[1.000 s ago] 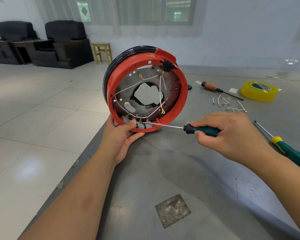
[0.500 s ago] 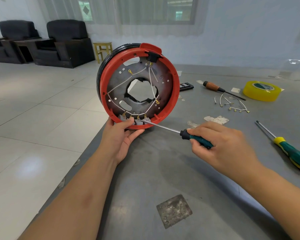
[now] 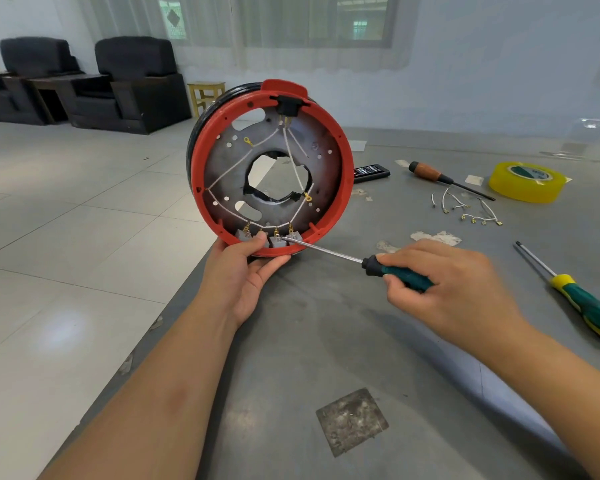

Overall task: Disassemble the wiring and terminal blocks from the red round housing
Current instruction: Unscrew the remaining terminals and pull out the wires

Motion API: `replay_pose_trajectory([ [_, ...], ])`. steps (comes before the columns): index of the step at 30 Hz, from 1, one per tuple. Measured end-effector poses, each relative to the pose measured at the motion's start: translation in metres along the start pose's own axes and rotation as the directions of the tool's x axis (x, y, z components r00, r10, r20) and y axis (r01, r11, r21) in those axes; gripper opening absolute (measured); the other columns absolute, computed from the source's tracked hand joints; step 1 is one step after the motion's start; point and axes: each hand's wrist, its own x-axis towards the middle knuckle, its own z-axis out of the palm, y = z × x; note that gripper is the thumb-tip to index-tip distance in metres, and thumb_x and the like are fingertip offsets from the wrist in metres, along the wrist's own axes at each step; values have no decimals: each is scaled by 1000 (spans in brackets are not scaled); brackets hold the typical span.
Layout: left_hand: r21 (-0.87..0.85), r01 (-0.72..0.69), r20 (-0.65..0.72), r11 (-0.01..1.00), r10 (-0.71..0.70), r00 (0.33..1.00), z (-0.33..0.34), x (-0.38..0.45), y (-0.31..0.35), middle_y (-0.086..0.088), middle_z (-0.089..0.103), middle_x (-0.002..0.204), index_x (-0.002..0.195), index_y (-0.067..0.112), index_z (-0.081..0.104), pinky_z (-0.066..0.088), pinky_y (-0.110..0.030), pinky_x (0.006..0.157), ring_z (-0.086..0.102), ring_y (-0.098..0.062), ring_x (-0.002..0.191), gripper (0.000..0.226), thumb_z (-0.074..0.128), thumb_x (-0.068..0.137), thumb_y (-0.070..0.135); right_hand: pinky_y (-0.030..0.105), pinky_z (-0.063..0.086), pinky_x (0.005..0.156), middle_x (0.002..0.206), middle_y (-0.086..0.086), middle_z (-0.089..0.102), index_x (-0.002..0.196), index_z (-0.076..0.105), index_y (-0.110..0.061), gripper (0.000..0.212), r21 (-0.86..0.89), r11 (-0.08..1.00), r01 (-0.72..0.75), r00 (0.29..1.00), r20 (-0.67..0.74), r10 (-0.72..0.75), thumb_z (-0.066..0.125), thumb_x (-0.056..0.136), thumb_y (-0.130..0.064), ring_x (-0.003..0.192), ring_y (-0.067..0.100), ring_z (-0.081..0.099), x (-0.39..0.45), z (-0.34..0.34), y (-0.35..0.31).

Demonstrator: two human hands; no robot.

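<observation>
The red round housing (image 3: 340,174) stands upright on its edge at the table's left corner, its open side facing me. White wires (image 3: 293,157) with brass lugs cross its grey inner plate, and grey terminal blocks (image 3: 277,241) sit along the bottom rim. My left hand (image 3: 243,271) grips the housing's lower rim, thumb over one block. My right hand (image 3: 440,282) holds a green-handled screwdriver (image 3: 400,273), and its tip touches the middle terminal block.
On the grey table (image 3: 326,341) lie loose removed wires (image 3: 465,209), a wooden-handled screwdriver (image 3: 433,174), a yellow tape roll (image 3: 525,181), a second green and yellow screwdriver (image 3: 582,303), a black bit case (image 3: 371,171) and paper scraps. The table edge runs diagonally at left, above the tiled floor.
The housing has swung a little to the left and turned slightly in my left hand. My right hand moved lower with the screwdriver, whose tip stays at the bottom terminal blocks.
</observation>
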Motion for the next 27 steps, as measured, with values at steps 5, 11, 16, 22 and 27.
replay_pose_trajectory([
  [5, 53, 21, 40, 998, -23, 999, 2, -2, 1, -14, 80, 109, 123, 12, 64, 65, -47, 73, 78, -37, 98, 36, 59, 96, -12, 6, 47, 81, 85, -33, 66, 97, 81, -27, 25, 136, 982, -130, 989, 87, 118, 79, 77, -14, 91, 3, 65, 12, -15, 14],
  [11, 59, 26, 42, 998, -29, 999, 2, -4, 2, -14, 79, 111, 124, 12, 64, 65, -48, 76, 77, -40, 102, 38, 59, 96, -12, 6, 47, 72, 88, -45, 63, 90, 75, -46, 24, 223, 941, -257, 962, 157, 225, 76, 79, -24, 90, -6, 64, 17, -16, 13],
  [16, 80, 20, 33, 997, -23, 999, 4, -3, 2, -15, 79, 111, 128, 12, 62, 66, -49, 76, 77, -41, 100, 39, 60, 96, -11, 19, 49, 74, 86, -29, 65, 100, 80, -27, 20, 93, 979, -181, 977, 135, 167, 73, 81, -24, 77, 3, 62, 13, -14, 6],
  [22, 74, 26, 10, 997, -27, 1000, 4, -2, 2, -13, 81, 99, 120, 13, 63, 66, -46, 73, 78, -40, 96, 32, 61, 97, -9, 33, 51, 64, 84, -18, 61, 103, 79, -23, 21, -49, 998, -38, 996, 83, 42, 77, 83, -16, 74, 10, 54, 6, -9, 0],
  [27, 67, 19, 2, 998, -19, 1000, 5, -2, 1, -11, 81, 93, 118, 14, 62, 66, -46, 73, 79, -36, 91, 31, 61, 97, -8, 36, 53, 51, 91, -4, 73, 102, 79, -21, 23, -173, 983, 61, 998, 0, -62, 66, 84, -22, 69, 27, 67, 1, -3, 1],
])
